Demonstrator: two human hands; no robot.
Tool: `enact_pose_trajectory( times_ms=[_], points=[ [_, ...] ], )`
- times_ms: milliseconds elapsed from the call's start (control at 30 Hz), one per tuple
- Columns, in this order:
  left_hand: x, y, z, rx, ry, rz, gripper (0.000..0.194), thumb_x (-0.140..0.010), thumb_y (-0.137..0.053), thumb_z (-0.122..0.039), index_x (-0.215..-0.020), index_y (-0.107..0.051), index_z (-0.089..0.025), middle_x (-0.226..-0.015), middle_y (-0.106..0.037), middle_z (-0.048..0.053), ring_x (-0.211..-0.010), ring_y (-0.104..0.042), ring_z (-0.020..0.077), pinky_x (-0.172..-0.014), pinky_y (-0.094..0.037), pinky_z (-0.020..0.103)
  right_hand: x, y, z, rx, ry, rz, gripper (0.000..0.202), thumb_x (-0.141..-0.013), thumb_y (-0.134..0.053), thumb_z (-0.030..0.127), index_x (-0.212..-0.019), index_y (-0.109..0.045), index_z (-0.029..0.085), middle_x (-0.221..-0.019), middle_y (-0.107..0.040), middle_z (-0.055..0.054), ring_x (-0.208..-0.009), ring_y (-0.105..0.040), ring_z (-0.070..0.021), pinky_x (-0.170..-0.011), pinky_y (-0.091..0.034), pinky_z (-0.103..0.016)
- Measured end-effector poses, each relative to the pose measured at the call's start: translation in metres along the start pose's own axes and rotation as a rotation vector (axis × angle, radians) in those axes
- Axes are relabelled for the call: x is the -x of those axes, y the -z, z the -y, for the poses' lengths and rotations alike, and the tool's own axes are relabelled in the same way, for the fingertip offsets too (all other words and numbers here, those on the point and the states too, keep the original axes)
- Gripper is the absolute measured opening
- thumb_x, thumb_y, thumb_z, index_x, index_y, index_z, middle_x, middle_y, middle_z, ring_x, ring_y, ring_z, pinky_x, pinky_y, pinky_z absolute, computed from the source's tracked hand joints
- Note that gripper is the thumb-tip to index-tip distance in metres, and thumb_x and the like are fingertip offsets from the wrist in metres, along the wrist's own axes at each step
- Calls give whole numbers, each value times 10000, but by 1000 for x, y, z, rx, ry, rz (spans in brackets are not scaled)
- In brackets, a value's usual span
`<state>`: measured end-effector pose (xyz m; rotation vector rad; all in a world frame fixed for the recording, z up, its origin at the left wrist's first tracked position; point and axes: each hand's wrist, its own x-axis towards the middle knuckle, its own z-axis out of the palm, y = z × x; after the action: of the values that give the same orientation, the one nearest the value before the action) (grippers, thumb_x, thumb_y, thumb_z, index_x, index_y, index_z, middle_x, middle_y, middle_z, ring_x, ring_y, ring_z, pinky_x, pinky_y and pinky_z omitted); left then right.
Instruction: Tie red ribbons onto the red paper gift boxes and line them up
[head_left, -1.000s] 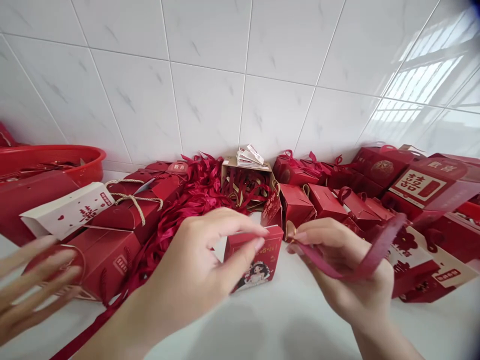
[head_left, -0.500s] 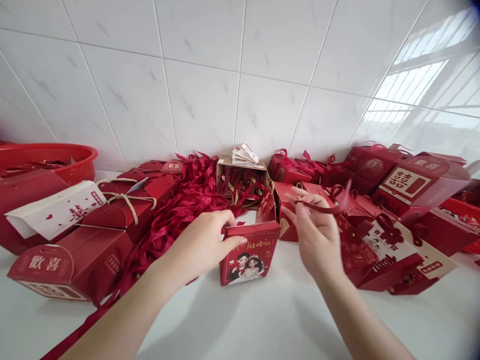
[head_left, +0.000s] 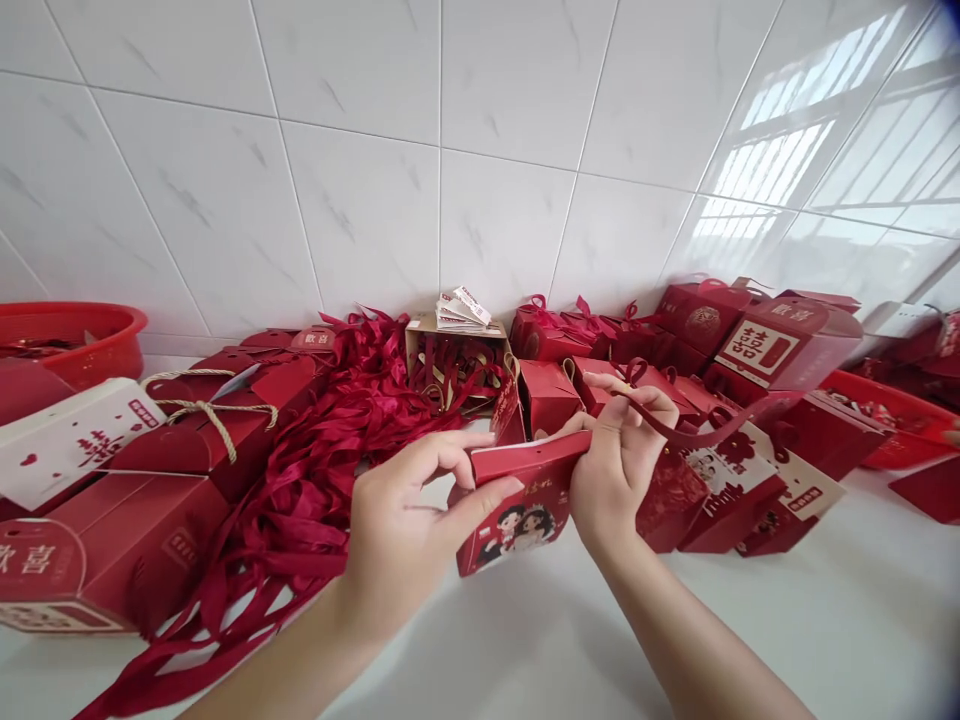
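Observation:
A small red gift box [head_left: 517, 535] with a cartoon bridal couple on its front is tilted above the white tabletop. My left hand [head_left: 420, 510] pinches its upper left edge between thumb and fingers. At the box's upper right corner is my right hand [head_left: 622, 460], its fingers closed on a dark red ribbon [head_left: 705, 432] whose loose end trails to the right. Whether the ribbon passes through the box's edge is hidden by the fingers. Behind the box, a cardboard carton [head_left: 418, 350] holds more ribbons, with folded white cards [head_left: 461, 310] on top.
A heap of red ribbons [head_left: 300, 510] spreads at the left, beside larger red boxes tied with cord [head_left: 214, 410]. Several finished-looking red boxes [head_left: 780, 345] stand at the right. Red plastic basins [head_left: 71, 340] sit at both sides, and a tiled wall [head_left: 360, 220] rises behind.
My right hand has come to the box's right corner with the ribbon. The box is lifted and tilted, held by my left hand. The whole view has swung slightly right.

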<state>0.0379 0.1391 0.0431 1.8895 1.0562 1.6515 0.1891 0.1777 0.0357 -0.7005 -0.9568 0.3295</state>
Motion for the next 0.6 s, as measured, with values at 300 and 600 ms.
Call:
enact_pose_trajectory(
  times_ms=[300, 600],
  points=[
    [4, 1, 4, -11, -215, -56, 231, -742, -773, -116, -786, -568, -214, -975, -683, 5, -903, -668, 146, -731, -575, 217, 0, 4, 9, -26, 17, 26, 125, -993, -392, 357, -966, -282, 304, -1170, -541, -50, -507, -563, -78, -440, -468, -245],
    [14, -5, 10, -7, -258, -100, 372, -757, -750, -99, -1043, -569, -252, -900, -636, -17, -746, -634, 116, -677, -567, 204, 1, 1, 3, 56, 126, -10, 83, -988, -423, 302, -957, -351, 277, -1020, -600, -50, -989, -617, -183, -645, -489, -288]
  ],
)
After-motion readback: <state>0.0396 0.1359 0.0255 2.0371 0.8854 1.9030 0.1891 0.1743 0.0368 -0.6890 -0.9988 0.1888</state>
